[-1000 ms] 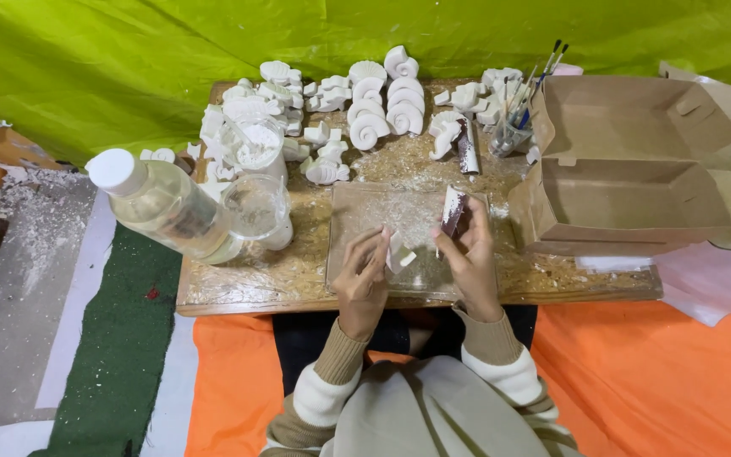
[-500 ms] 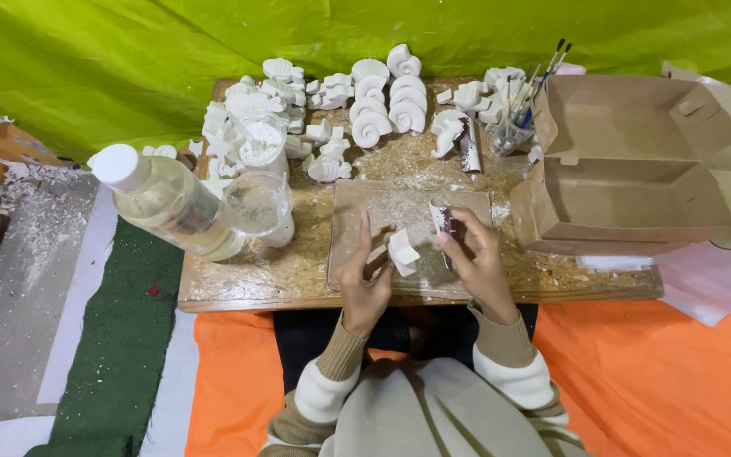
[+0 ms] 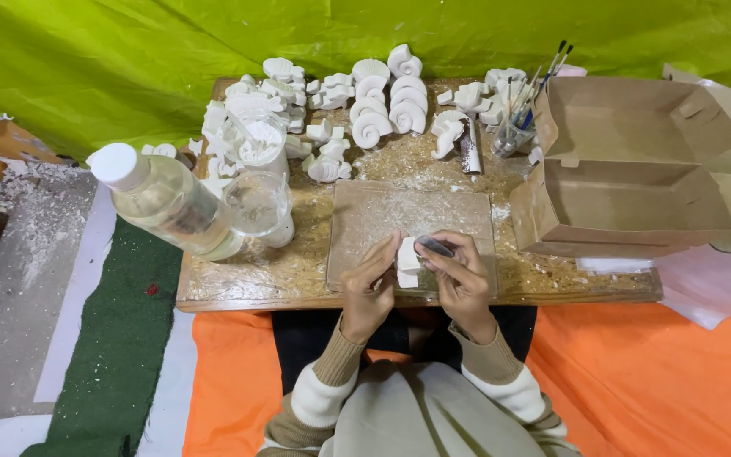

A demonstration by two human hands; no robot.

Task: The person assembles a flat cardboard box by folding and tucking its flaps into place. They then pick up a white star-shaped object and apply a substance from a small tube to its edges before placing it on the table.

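Bare clear mat (image 3: 382, 216) between bottle (image 3: 167, 200), cardboard box (image 3: 636, 169), plaster shells (image 3: 374, 101).

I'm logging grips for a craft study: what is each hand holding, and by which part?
Left hand pinches a small white cast piece by its left edge; right hand grips a thin dark tool near its tip.

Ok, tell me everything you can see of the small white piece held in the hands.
The small white piece looks like matte plaster, blocky and pale, with a lower part showing beneath the fingers. It is held above the clear sheet on the wooden board, pinched by the left hand. The right hand touches its right side while holding a dark slim tool. Finer detail is too small to tell.
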